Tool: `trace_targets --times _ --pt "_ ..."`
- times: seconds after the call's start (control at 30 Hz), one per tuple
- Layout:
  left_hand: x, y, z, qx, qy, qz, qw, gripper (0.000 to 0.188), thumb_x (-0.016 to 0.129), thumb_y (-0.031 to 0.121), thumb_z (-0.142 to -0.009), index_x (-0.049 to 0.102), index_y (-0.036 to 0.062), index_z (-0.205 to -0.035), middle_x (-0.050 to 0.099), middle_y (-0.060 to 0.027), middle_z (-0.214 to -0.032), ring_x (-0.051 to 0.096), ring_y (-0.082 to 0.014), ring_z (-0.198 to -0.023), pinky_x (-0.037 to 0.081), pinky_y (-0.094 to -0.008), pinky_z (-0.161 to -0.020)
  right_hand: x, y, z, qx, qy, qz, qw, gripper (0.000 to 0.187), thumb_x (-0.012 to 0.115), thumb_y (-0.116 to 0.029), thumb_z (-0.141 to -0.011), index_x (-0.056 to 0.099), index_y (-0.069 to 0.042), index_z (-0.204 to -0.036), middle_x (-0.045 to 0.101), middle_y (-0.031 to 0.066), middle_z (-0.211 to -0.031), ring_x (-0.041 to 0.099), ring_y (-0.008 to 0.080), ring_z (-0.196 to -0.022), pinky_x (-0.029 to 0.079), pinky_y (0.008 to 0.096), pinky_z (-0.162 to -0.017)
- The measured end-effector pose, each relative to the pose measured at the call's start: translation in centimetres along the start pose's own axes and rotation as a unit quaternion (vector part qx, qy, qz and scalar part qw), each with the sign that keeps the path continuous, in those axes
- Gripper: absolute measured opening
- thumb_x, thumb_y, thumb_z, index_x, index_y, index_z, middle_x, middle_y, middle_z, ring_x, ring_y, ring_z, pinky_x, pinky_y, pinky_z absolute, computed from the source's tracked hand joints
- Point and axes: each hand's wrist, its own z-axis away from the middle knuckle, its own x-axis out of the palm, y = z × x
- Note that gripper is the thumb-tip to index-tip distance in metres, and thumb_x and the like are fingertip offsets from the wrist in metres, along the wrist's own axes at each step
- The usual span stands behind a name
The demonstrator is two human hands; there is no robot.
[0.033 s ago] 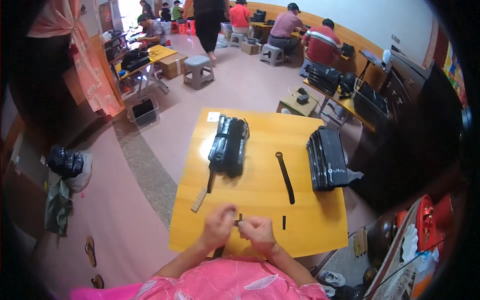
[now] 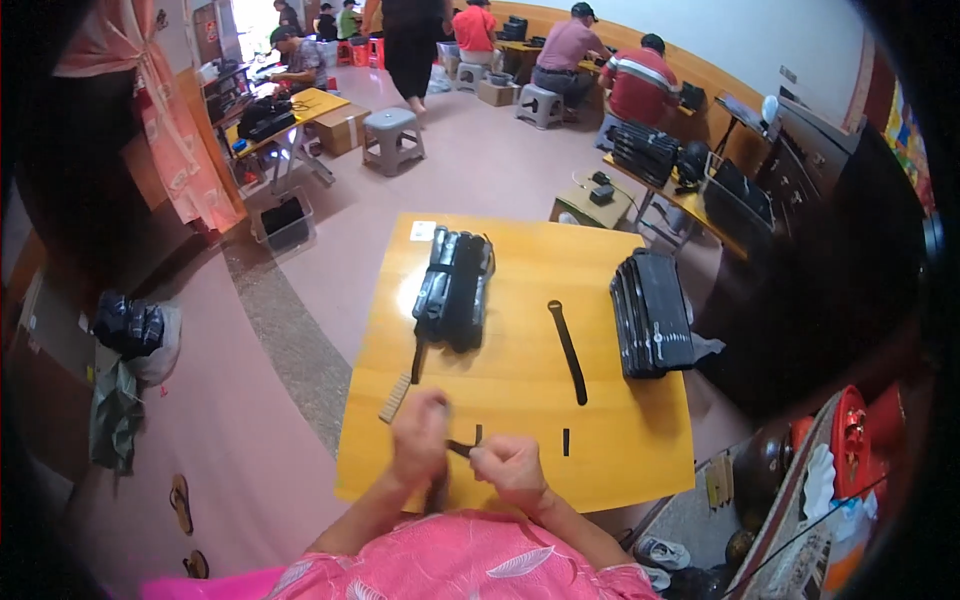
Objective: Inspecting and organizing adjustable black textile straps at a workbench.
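Note:
A dark strap (image 2: 460, 448) stretches between my hands near the table's front edge. My left hand (image 2: 420, 438), slightly blurred, is closed on one part of it. Fingers curled, my right hand (image 2: 508, 468) pinches the other part. A dark band also hangs below my left hand toward my lap. Beyond my hands lies a loose black strap (image 2: 567, 352) with a slotted round end. Two short black strips lie close by, one right of my right hand (image 2: 566, 442), the other just behind the held strap (image 2: 479, 433).
On the yellow table (image 2: 520, 260) stand a strapped bundle of black packs (image 2: 455, 290) at left and a stack of black flat cases (image 2: 653, 315) at right. A beige comb-like strip (image 2: 395, 398) lies near my left hand. Several people work at tables farther back; a grey stool (image 2: 392, 130) stands between.
My left hand has moved left and slightly up, away from my right hand. More of the dark strap shows between them. My right hand has shifted slightly left and down.

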Motion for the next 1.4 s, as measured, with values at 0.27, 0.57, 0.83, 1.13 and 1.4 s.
trace_targets --times 0.27,0.57,0.83,1.13,1.4 --pt "-18.3 -12.7 -8.7 -0.206 0.417 0.2 0.862 0.015 0.047 0.013 -0.09 0.051 0.0002 -0.096 0.053 -0.0074 -0.073 0.052 -0.0141 -0.056 0.044 -0.0256 -0.047 -6.4 -4.3 3.2 -0.207 0.171 0.018 0.963 0.022 0.057 -0.005 -0.082 0.056 0.0 -0.062 0.056 0.0043 -0.058 0.052 0.0112 -0.05 0.041 0.0262 -0.044" --pt "-13.4 -7.8 -6.3 -0.223 0.318 0.268 0.882 0.016 0.048 0.007 -0.092 0.055 0.0007 -0.105 0.057 -0.0076 -0.078 0.054 -0.0137 -0.061 0.046 -0.0244 -0.054 -7.6 -2.6 -6.2 -0.194 0.263 -0.118 0.938 0.025 0.058 -0.018 -0.093 0.064 0.005 -0.084 0.065 0.0095 -0.071 0.058 0.0127 -0.059 0.046 0.0249 -0.056" --pt "-8.3 -4.6 -3.9 -0.321 0.142 0.349 0.869 0.019 0.049 0.005 -0.09 0.056 -0.0035 -0.106 0.058 -0.0082 -0.082 0.056 -0.0148 -0.065 0.049 -0.0259 -0.062 -6.4 -7.9 -11.7 -0.279 0.279 -0.11 0.912 0.027 0.058 -0.02 -0.094 0.065 0.005 -0.086 0.065 0.008 -0.073 0.059 0.0128 -0.063 0.047 0.0254 -0.058" --pt "-5.2 -3.4 -2.0 -0.295 0.023 0.352 0.888 0.019 0.054 0.001 -0.087 0.058 -0.0045 -0.104 0.064 -0.0098 -0.091 0.06 -0.0146 -0.076 0.051 -0.0266 -0.071 -6.6 5.0 -13.2 -0.047 0.312 -0.194 0.929 0.025 0.053 -0.02 -0.096 0.059 0.004 -0.094 0.065 0.0103 -0.08 0.061 0.0149 -0.065 0.051 0.0249 -0.06" --pt "-2.7 -0.9 -2.7 -0.261 -0.096 0.329 0.902 0.02 0.059 0.007 -0.089 0.061 -0.0035 -0.107 0.064 -0.0071 -0.093 0.06 -0.0129 -0.081 0.049 -0.0264 -0.075 -7.4 3.2 -9.1 0.104 0.272 -0.158 0.944 0.032 0.054 -0.024 -0.095 0.06 0.007 -0.086 0.065 0.0141 -0.078 0.061 0.016 -0.057 0.05 0.0247 -0.049"
